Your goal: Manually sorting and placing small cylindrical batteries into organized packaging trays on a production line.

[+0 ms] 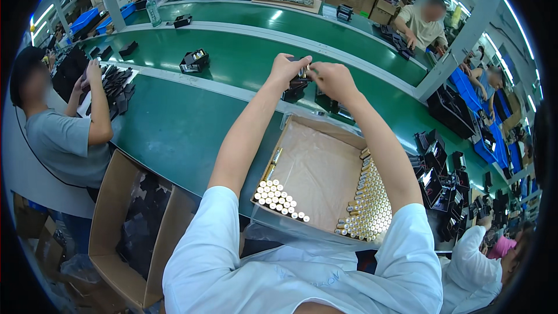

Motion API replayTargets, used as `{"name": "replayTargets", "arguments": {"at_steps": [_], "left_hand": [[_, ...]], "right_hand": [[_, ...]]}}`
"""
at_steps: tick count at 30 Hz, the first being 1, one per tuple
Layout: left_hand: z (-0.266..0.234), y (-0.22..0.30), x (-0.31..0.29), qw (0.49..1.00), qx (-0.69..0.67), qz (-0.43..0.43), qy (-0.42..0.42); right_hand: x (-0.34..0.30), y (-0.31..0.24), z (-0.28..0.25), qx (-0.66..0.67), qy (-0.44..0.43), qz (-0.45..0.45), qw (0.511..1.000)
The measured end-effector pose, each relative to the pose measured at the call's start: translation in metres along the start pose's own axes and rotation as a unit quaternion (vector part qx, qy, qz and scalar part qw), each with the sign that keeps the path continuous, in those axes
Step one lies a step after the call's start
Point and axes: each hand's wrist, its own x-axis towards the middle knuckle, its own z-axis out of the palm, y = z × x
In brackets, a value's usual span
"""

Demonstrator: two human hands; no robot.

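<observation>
Both arms reach forward over an open cardboard box. My left hand is closed round a small black plastic case, with shiny battery-like cylinders showing at its top. Against the right side of that case, my right hand has its fingers bent in a pinch; what they hold is hidden. Below my hands, the cardboard box contains many gold-and-silver batteries along its right wall. A smaller group of upright batteries stands in its near left corner. More black cases lie just beyond the box, partly behind my right hand.
A green conveyor belt runs across ahead, carrying a black case with batteries. Black cases are heaped at the right. A carton of black parts stands at the lower left. Co-workers sit left, right and across.
</observation>
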Motion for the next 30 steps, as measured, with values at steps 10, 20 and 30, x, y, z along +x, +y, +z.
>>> {"name": "replayTargets", "arguments": {"at_steps": [10, 20, 30], "left_hand": [[-0.012, -0.001, 0.006, 0.997, 0.07, 0.037, 0.011], [-0.02, 0.005, -0.004, 0.943, 0.3, 0.106, 0.096], [-0.009, -0.015, -0.008, 0.602, 0.678, 0.393, 0.152]], "right_hand": [[0.005, -0.036, 0.028, -0.224, -0.076, -0.195, 0.952], [-0.004, -0.024, 0.034, -0.096, -0.077, -0.185, 0.975], [-0.027, 0.043, -0.029, 0.557, -0.163, 0.546, 0.604]]}}
